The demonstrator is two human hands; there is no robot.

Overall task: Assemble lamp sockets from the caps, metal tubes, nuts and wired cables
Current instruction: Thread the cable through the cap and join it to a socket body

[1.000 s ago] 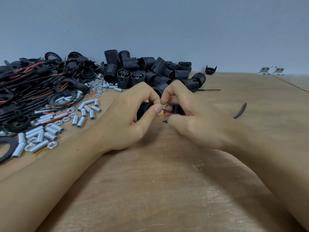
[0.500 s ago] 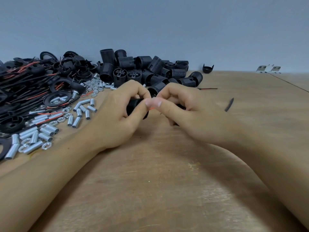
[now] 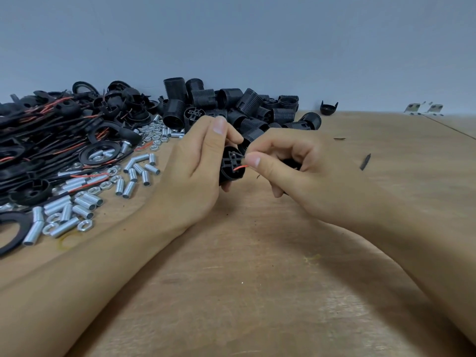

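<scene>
We are now tilting the socket, clamped in our left hand, to face us, while our right hand fingers, pinched on the red wire, are feeding it into the terminal.

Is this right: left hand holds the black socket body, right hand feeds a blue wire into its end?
Not quite. The head view shows the wire is red, not blue. The rest stands: the left hand holds the black socket body and the right hand pinches the wire at its end.
</scene>
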